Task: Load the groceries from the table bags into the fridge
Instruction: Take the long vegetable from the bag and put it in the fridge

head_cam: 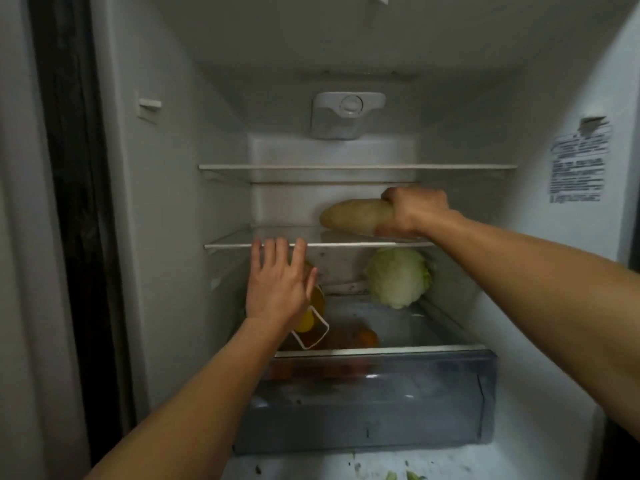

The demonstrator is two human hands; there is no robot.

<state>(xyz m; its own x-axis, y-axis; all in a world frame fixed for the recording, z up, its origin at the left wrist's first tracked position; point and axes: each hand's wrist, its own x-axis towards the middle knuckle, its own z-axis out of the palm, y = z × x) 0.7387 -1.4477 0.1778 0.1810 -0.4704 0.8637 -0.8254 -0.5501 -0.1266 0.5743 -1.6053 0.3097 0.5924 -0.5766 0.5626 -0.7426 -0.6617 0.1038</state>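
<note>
— Where is the loaf (356,214) sitting?

— It is lying on its side on the middle shelf (311,242) of the fridge (180,202), toward the right. The right hand (412,211) is gripping its near end, fingers (391,195) curling over the top.

— And the other hand?

— The left hand (280,282) is spreading flat and holding nothing, its straight fingers touching the shelf's front edge.

— How is that loaf going to handle?

— I'm guessing light and soft, with a crust that dents, so squeezing hard is risking a crushed end. Taking it round the middle, or sliding a palm beneath, is looking safer than levering it by one end. The glass is looking slick, so it is probably sliding easily.

— What are you failing to see?

— The right thumb is hiding behind the hand, so I cannot tell how firm the grip is. The left hand is covering most of a bottle (313,320) below it. Some oranges (363,336) above the drawer (381,403) are blurring together. The cabbage (398,277) is sitting under the shelf, its back out of sight.
</note>
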